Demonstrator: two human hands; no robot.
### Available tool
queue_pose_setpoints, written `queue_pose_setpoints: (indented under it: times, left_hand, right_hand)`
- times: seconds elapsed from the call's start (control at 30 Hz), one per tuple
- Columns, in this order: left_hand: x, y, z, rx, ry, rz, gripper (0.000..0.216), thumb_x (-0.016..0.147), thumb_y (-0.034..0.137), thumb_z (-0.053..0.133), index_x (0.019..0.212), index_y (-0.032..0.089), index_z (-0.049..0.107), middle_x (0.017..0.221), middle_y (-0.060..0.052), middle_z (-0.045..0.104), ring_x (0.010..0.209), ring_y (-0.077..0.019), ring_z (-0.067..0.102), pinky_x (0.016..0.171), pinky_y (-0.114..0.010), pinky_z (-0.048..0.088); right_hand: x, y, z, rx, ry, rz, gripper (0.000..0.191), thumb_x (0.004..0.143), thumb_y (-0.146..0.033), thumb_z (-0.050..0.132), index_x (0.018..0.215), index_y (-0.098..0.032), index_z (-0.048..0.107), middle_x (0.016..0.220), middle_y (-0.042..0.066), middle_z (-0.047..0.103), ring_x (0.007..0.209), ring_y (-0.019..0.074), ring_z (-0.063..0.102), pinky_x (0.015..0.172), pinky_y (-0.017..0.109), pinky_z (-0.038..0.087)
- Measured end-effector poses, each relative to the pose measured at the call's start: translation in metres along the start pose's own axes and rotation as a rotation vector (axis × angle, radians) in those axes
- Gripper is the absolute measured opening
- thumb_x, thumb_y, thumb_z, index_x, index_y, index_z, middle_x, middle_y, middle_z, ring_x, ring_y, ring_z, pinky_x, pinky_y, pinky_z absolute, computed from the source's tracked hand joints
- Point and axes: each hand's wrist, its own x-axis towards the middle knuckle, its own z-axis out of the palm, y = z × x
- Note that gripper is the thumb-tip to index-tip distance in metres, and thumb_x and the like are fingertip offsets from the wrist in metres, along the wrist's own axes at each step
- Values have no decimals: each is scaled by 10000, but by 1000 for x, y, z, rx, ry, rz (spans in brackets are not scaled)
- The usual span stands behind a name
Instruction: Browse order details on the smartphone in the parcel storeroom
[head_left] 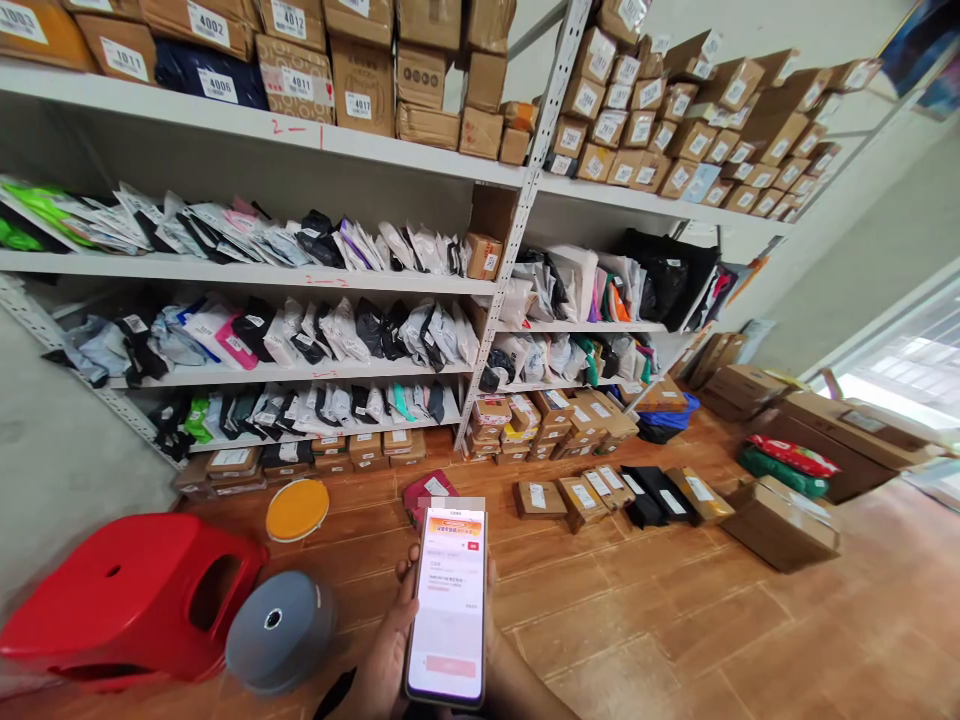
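Observation:
A smartphone [448,610] with a lit, mostly white screen is held upright at the bottom middle of the head view. Orange and red bands show at the top of its screen, with a pale red button low down; the text is too small to read. My left hand [391,630] grips the phone's left edge, thumb along the side. Along the right edge lies my right hand [493,610], closed around the phone, its fingers mostly hidden behind it. Just beyond the phone's top, a dark red parcel [429,490] rests on the floor.
White metal shelves [247,265] hold rows of bagged parcels and labelled boxes. To the left stand a red stool [120,590], a grey round stool [277,630] and a yellow round-topped item [298,510]. Boxes and a black parcel [656,495] line the floor ahead; larger cartons [784,520] sit right.

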Motion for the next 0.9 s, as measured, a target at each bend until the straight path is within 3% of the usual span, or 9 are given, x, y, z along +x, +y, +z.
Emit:
queue_pose_setpoints:
  times: [0.17,0.3,0.47,0.57,0.73,0.9]
  left_hand:
    - [-2,7,10,2,-81,-33,363,809,391,664,1171,383,645,1331,33,590,1344,-245,409,1191,-387,172]
    - [-2,12,17,78,-102,-34,421,784,439,681,1195,356,639,1360,14,568,1377,-261,355,1190,-376,183]
    - [1,6,11,-3,-100,-43,547,792,437,667,1315,352,532,1361,-1,569,1395,-276,317,1179,-424,218]
    - [2,2,8,-6,-89,-41,512,813,405,646,1310,355,535,1374,7,555,1388,-280,333,1172,-452,229]
    - [2,5,8,19,-67,-32,405,857,342,601,1262,351,585,1396,22,532,1404,-241,301,1183,-412,201]
    - [4,5,4,-14,-26,-54,447,784,377,685,1225,357,614,1373,47,549,1410,-250,282,1194,-423,194]
  right_hand:
    - [2,1,-4,35,12,20,793,400,-757,721,968,-203,735,945,60,749,886,224,688,752,293,547]
    - [3,0,-9,45,79,-2,744,421,-749,698,961,-237,719,1001,46,740,924,227,670,818,315,529]
    - [2,-1,-11,55,92,55,696,387,-720,705,875,-225,715,954,50,738,775,204,679,708,294,538]
    - [2,-3,-9,53,96,54,716,409,-723,691,903,-205,714,935,55,735,783,190,675,720,269,528]
    - [5,-2,-13,-5,104,-12,765,432,-760,667,979,-226,707,972,63,717,890,240,657,786,333,530]
    - [4,-2,-15,-156,120,-57,802,414,-856,601,943,-264,719,981,73,718,976,312,651,799,419,530]
